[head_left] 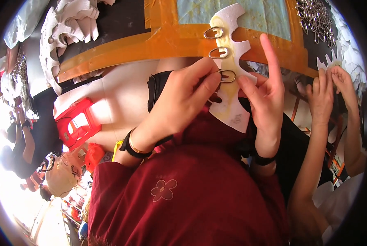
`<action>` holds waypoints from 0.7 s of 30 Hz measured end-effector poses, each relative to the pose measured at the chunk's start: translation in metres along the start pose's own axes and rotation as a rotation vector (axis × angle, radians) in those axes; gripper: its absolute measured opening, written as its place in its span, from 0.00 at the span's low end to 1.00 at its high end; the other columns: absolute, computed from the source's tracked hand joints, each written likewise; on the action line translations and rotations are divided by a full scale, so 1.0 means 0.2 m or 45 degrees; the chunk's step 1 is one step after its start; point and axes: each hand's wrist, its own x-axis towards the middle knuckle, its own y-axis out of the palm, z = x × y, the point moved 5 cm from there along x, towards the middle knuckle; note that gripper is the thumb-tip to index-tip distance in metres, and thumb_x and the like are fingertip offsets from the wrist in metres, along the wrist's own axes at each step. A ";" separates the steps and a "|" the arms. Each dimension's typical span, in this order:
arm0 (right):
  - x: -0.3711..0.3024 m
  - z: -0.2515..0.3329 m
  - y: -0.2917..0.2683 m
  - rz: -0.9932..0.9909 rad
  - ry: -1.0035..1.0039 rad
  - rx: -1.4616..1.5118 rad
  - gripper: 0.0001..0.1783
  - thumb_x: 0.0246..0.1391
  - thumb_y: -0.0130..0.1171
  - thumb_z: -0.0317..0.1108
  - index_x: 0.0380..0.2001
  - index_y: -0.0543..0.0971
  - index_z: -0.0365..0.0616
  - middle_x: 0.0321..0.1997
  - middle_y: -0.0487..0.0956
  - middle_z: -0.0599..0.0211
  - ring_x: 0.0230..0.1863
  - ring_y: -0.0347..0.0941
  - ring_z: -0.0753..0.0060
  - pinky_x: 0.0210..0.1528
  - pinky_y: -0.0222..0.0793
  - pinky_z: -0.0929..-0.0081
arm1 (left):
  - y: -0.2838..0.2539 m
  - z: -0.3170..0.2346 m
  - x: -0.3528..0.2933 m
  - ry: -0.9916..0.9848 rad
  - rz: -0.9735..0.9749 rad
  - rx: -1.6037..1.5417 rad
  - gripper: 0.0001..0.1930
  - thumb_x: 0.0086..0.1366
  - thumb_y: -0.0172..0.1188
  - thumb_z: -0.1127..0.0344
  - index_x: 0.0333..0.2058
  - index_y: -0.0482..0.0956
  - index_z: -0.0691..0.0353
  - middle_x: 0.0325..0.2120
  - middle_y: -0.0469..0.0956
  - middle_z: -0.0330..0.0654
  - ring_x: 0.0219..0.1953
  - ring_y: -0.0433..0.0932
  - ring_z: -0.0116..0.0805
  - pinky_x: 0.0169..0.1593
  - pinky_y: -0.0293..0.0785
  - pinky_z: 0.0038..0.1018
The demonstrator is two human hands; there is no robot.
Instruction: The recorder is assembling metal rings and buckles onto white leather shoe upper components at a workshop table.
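A white, scallop-edged cut piece (237, 108) with a yellowish, glue-like smear along it reaches from over my lap onto the table edge. Three oval metal rings sit along its left side: a far ring (214, 33), a middle ring (218, 52) and a near ring (227, 76). My left hand (179, 100) pinches the near ring between thumb and forefinger at the piece's edge. With its thumb pressed on the piece's right edge, my right hand (269, 96) holds the piece, forefinger stretched out. Its other fingers are partly hidden.
Orange tape (105, 51) borders the dark table around a light blue sheet (269, 16). Metal rings (315, 20) lie heaped at far right. White pieces (54, 30) are stacked at far left. A co-worker's hands (325, 94) work close at right. A red stool (79, 123) stands at left.
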 end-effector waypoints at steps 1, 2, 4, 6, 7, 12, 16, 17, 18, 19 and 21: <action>0.00 0.02 0.00 -0.001 0.003 -0.001 0.41 0.51 0.56 0.20 0.65 0.49 0.43 0.45 0.76 0.62 0.40 0.74 0.80 0.36 0.71 0.86 | 0.00 0.00 0.00 -0.002 0.001 -0.002 0.06 0.65 0.48 0.71 0.31 0.67 0.66 0.25 0.71 0.44 0.30 0.75 0.32 0.33 0.70 0.25; 0.00 0.02 0.01 0.004 0.089 0.075 0.41 0.51 0.56 0.20 0.65 0.49 0.43 0.49 0.73 0.61 0.39 0.74 0.80 0.36 0.72 0.86 | 0.00 -0.03 -0.01 0.217 -0.060 0.171 0.04 0.64 0.48 0.72 0.31 0.67 0.66 0.25 0.71 0.46 0.29 0.74 0.35 0.32 0.70 0.26; 0.01 0.02 0.02 0.013 0.172 0.150 0.41 0.51 0.56 0.20 0.65 0.49 0.43 0.54 0.70 0.61 0.39 0.75 0.79 0.36 0.73 0.85 | 0.00 -0.05 0.00 0.441 -0.127 0.346 0.03 0.63 0.48 0.73 0.30 0.67 0.66 0.24 0.70 0.47 0.28 0.73 0.39 0.31 0.69 0.27; 0.02 0.02 0.02 0.010 0.130 0.301 0.41 0.50 0.57 0.20 0.65 0.50 0.43 0.55 0.69 0.60 0.39 0.75 0.78 0.36 0.74 0.84 | 0.00 -0.06 0.01 0.684 -0.253 0.379 0.02 0.62 0.49 0.74 0.30 0.67 0.66 0.23 0.69 0.48 0.27 0.70 0.45 0.31 0.67 0.30; 0.03 0.02 0.02 0.010 0.130 0.301 0.41 0.50 0.57 0.20 0.65 0.50 0.43 0.55 0.69 0.60 0.39 0.75 0.78 0.36 0.74 0.84 | -0.01 -0.06 0.01 0.684 -0.253 0.379 0.02 0.62 0.49 0.74 0.30 0.67 0.66 0.23 0.69 0.48 0.27 0.70 0.45 0.31 0.67 0.30; 0.04 0.03 0.02 -0.021 0.036 0.118 0.42 0.49 0.57 0.20 0.65 0.50 0.43 0.55 0.69 0.60 0.40 0.75 0.77 0.37 0.74 0.84 | -0.05 -0.02 0.03 0.279 0.026 0.187 0.07 0.66 0.45 0.70 0.34 0.70 0.68 0.24 0.72 0.42 0.28 0.69 0.29 0.34 0.65 0.23; 0.05 0.03 0.00 0.002 0.114 0.076 0.41 0.49 0.57 0.20 0.65 0.51 0.42 0.63 0.60 0.61 0.42 0.75 0.75 0.36 0.74 0.84 | -0.06 -0.03 0.05 0.338 0.091 0.253 0.08 0.66 0.45 0.69 0.33 0.70 0.68 0.25 0.72 0.41 0.28 0.68 0.27 0.34 0.65 0.22; 0.05 0.05 0.00 -0.013 0.028 0.031 0.41 0.49 0.57 0.20 0.64 0.51 0.42 0.64 0.58 0.61 0.43 0.75 0.74 0.37 0.74 0.84 | -0.07 -0.03 0.05 0.295 0.098 0.200 0.08 0.66 0.45 0.69 0.33 0.69 0.69 0.25 0.72 0.41 0.28 0.68 0.27 0.34 0.65 0.23; 0.05 0.06 0.00 -0.030 -0.057 -0.014 0.41 0.49 0.57 0.21 0.64 0.51 0.42 0.66 0.56 0.60 0.44 0.75 0.73 0.37 0.74 0.84 | -0.07 -0.02 0.05 0.251 0.106 0.145 0.08 0.66 0.45 0.69 0.32 0.69 0.69 0.25 0.72 0.41 0.28 0.68 0.27 0.34 0.65 0.23; 0.05 0.05 0.00 -0.031 -0.058 -0.013 0.41 0.49 0.57 0.21 0.64 0.51 0.42 0.66 0.56 0.60 0.44 0.75 0.73 0.37 0.74 0.84 | -0.06 -0.03 0.05 0.251 0.107 0.146 0.08 0.66 0.45 0.69 0.32 0.69 0.69 0.25 0.72 0.41 0.28 0.68 0.27 0.34 0.65 0.23; 0.05 0.05 0.00 -0.030 -0.080 0.049 0.40 0.49 0.57 0.20 0.64 0.52 0.41 0.67 0.52 0.60 0.45 0.75 0.71 0.37 0.74 0.83 | -0.06 -0.04 0.05 0.295 0.005 0.110 0.07 0.64 0.48 0.72 0.28 0.65 0.68 0.21 0.67 0.47 0.23 0.67 0.41 0.30 0.65 0.30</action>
